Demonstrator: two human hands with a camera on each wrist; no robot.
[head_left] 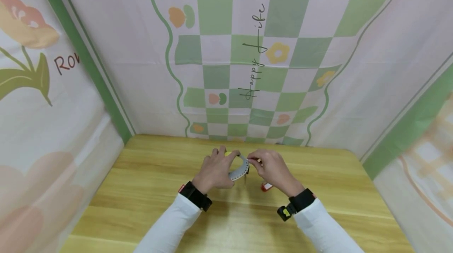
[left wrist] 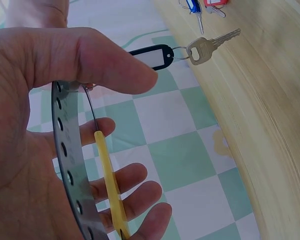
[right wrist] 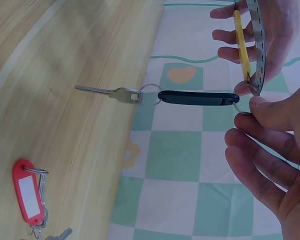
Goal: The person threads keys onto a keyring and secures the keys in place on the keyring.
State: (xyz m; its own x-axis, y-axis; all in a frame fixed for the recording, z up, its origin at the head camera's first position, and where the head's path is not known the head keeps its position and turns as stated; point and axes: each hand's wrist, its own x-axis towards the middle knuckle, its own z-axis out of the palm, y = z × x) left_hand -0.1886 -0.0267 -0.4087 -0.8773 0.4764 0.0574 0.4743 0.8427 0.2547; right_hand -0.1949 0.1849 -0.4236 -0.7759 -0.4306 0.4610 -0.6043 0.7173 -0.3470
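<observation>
In the head view my left hand point(head_left: 214, 168) grips a curved grey metal strip point(head_left: 240, 171) with a row of holes. A yellow-sleeved wire handle point(left wrist: 110, 180) spans the strip, and the left fingers reach behind it. At the strip's end my right hand point(head_left: 272, 168) pinches a small metal ring point(right wrist: 242, 109) between thumb and index finger. From that ring extends a black key tag point(right wrist: 197, 98), seen edge-on in the right wrist view. A silver key point(left wrist: 205, 50) hangs from the tag's other end on a second ring.
A red key tag point(right wrist: 27, 192) with a white label lies on the wooden table point(head_left: 141, 190), near the right hand. The left wrist view also shows a blue key tag point(left wrist: 193, 6) with its key. Behind the table hangs a checkered cloth point(head_left: 216, 76).
</observation>
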